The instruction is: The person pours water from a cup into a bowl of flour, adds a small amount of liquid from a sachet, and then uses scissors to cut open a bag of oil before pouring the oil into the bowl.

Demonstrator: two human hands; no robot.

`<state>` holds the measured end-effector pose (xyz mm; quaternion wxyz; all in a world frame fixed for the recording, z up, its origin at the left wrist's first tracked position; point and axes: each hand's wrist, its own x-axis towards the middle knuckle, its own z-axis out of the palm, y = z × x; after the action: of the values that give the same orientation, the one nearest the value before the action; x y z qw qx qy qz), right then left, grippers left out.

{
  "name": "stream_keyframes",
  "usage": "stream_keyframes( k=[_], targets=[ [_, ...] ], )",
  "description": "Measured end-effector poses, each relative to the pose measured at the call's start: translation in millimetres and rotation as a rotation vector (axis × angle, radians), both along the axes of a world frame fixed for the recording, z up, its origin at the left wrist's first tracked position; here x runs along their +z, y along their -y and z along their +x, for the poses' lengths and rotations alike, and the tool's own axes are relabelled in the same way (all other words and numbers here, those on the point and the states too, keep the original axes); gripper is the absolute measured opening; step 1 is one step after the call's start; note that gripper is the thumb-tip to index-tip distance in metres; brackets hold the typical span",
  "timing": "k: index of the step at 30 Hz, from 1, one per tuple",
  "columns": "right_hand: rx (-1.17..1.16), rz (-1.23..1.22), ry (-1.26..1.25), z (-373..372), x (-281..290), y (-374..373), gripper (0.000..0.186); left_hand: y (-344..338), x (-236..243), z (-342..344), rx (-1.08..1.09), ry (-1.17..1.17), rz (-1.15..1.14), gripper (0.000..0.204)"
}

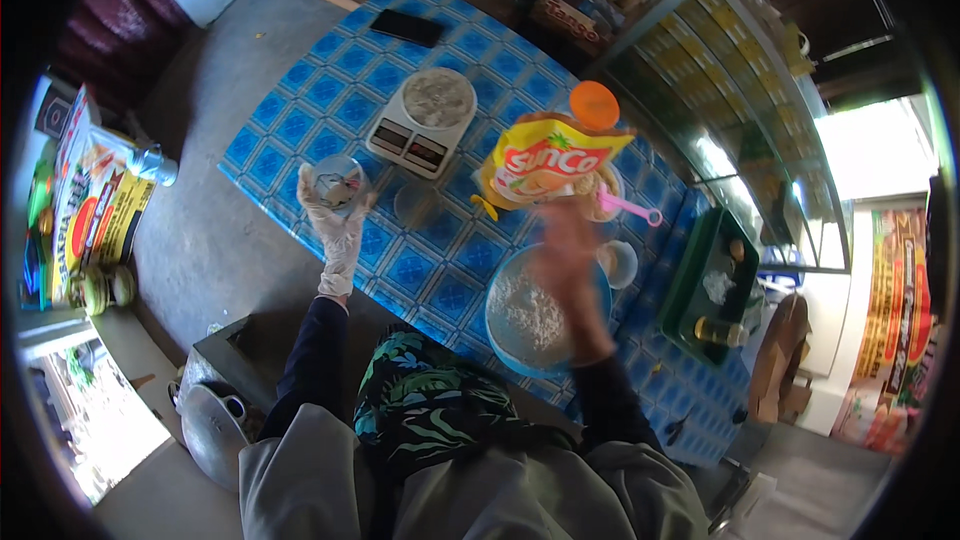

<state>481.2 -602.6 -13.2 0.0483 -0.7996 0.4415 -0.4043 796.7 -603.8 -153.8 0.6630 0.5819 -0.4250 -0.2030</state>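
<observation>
My left hand (336,230), in a clear glove, is wrapped round a small clear cup (340,180) above the left part of the table. My right hand (572,258) is bare and smeared by motion over the right side of a blue bowl (493,325) holding white flour (530,312). Just beyond it is a yellow cooking oil pouch (550,158) with a yellow cap. The hand overlaps the pouch's lower edge, and whether it touches or grips it I cannot tell. A white kitchen scale (410,145) with a round pan stands between the hands, farther back.
An orange lid (595,105) and a pink spoon (630,208) lie by the pouch. A small pale cup (618,265) stands beside the bowl. To the right is a green tray (690,270) with a bottle; a dark phone (407,28) lies at the far edge.
</observation>
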Motion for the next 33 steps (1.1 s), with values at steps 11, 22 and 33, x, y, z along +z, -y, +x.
stream_keyframes(
  k=[11, 22, 33],
  targets=[
    [0.050, 0.392, -0.599, 140, -171, -3, 0.009, -9, 1, -2, -0.124, 0.021, 0.040, 0.093],
    [-0.151, 0.144, 0.067, 66, -47, -26, 0.024, -45, 15, -53, -0.411, 0.061, 0.010, 0.092],
    [-0.269, 0.643, 0.428, 79, -112, -20, 0.033, -49, 19, -95, -0.655, 0.114, 0.083, 0.114]
  ],
)
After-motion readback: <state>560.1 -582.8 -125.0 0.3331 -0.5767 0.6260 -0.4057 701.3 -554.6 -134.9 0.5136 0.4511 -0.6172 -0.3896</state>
